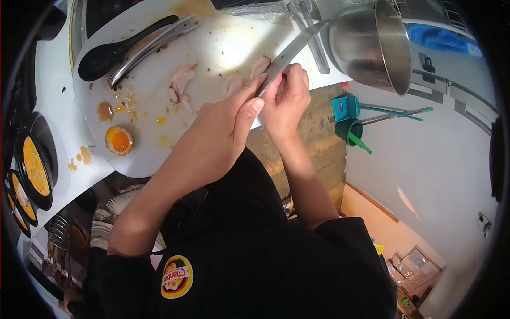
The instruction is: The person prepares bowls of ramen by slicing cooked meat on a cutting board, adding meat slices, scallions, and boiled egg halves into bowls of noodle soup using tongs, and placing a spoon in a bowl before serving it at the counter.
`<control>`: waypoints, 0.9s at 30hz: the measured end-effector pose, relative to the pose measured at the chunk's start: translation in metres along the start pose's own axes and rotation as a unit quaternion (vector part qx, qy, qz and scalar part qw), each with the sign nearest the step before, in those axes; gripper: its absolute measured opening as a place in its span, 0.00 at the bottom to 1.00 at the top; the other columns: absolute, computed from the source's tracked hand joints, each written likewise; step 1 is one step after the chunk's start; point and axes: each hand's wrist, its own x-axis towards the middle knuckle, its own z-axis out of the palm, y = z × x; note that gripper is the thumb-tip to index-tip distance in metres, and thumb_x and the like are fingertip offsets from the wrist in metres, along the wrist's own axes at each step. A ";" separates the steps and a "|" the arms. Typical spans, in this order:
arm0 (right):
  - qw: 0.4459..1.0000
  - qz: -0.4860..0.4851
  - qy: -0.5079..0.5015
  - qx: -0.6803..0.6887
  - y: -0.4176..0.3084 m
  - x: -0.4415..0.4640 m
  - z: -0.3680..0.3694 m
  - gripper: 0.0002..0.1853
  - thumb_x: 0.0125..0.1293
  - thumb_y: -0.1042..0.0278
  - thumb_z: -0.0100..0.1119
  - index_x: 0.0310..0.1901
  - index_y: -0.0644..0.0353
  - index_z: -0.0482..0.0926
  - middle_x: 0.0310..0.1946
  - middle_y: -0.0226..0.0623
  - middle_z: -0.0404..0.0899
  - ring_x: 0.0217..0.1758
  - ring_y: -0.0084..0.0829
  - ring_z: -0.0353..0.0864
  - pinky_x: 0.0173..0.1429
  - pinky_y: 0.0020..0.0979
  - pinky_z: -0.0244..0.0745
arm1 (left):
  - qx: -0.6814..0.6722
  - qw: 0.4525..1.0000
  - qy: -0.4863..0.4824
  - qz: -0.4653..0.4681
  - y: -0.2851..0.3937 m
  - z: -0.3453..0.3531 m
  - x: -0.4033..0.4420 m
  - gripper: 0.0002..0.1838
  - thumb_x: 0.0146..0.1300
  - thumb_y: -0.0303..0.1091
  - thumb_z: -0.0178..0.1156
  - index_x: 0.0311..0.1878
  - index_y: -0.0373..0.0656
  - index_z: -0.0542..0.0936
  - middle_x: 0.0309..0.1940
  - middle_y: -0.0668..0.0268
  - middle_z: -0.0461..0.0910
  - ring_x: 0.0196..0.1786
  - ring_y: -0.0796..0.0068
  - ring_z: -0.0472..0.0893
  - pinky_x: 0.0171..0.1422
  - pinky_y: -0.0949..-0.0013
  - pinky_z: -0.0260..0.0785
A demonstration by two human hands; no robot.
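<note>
My left hand (pixel 234 119) is closed around the handle end of a knife (pixel 297 48), whose long blade slants up to the right. Close against the blade's lower part is my right hand (pixel 287 98), its fingers curled; whether they pinch anything there is hidden. Pale meat slices lie on the white cutting board (pixel 207 53) beyond my hands: one meat piece (pixel 182 82) left of them, another (pixel 232 84) by my left hand, and a browned-edge piece (pixel 260 66) beside the blade. A halved soft-boiled egg (pixel 119 140) rests near the board's front left.
A black spoon (pixel 101 63) and metal tongs (pixel 154 50) lie on the board's far left. At the right stands a steel bowl (pixel 361 48), with more metal tongs (pixel 317 48) beside it. Several black bowls (pixel 49 159) with orange-yellow contents line the left edge.
</note>
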 end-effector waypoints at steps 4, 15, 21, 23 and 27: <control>1.000 -0.010 0.011 0.001 0.000 0.000 0.003 0.02 0.56 0.77 0.54 0.31 0.62 0.72 0.28 0.42 0.75 0.33 0.46 0.71 0.39 0.43 0.67 | -0.018 0.999 0.005 -0.042 -0.005 0.000 -0.027 0.23 0.76 0.38 0.44 0.70 0.38 0.65 0.41 0.38 0.76 0.42 0.37 0.78 0.48 0.56 0.70; 1.000 -0.019 0.000 -0.001 -0.001 0.002 0.000 0.02 0.56 0.77 0.53 0.30 0.63 0.71 0.28 0.43 0.74 0.33 0.47 0.70 0.38 0.43 0.67 | -0.009 0.999 0.013 -0.033 -0.002 0.004 -0.002 0.23 0.75 0.39 0.44 0.68 0.36 0.66 0.36 0.38 0.78 0.39 0.38 0.79 0.46 0.54 0.70; 0.999 -0.030 0.018 -0.016 0.003 0.000 0.004 0.02 0.56 0.77 0.53 0.30 0.63 0.70 0.28 0.44 0.72 0.33 0.47 0.69 0.39 0.44 0.66 | 0.002 0.998 0.040 -0.039 -0.010 0.005 -0.048 0.23 0.75 0.38 0.44 0.68 0.37 0.67 0.32 0.43 0.78 0.35 0.41 0.79 0.45 0.55 0.71; 0.999 -0.035 0.022 -0.018 0.004 -0.001 0.005 0.03 0.56 0.76 0.53 0.29 0.63 0.69 0.29 0.44 0.71 0.34 0.47 0.69 0.40 0.44 0.65 | 0.024 0.992 0.010 -0.122 -0.008 -0.003 -0.071 0.23 0.76 0.39 0.44 0.69 0.40 0.67 0.29 0.46 0.77 0.34 0.43 0.80 0.45 0.57 0.71; 0.998 -0.049 0.029 -0.017 0.003 0.000 0.006 0.03 0.57 0.76 0.52 0.29 0.63 0.68 0.29 0.44 0.70 0.34 0.47 0.68 0.40 0.43 0.64 | -0.028 0.981 -0.018 -0.192 -0.009 -0.015 -0.073 0.23 0.76 0.39 0.44 0.70 0.43 0.66 0.26 0.49 0.75 0.31 0.47 0.79 0.43 0.60 0.70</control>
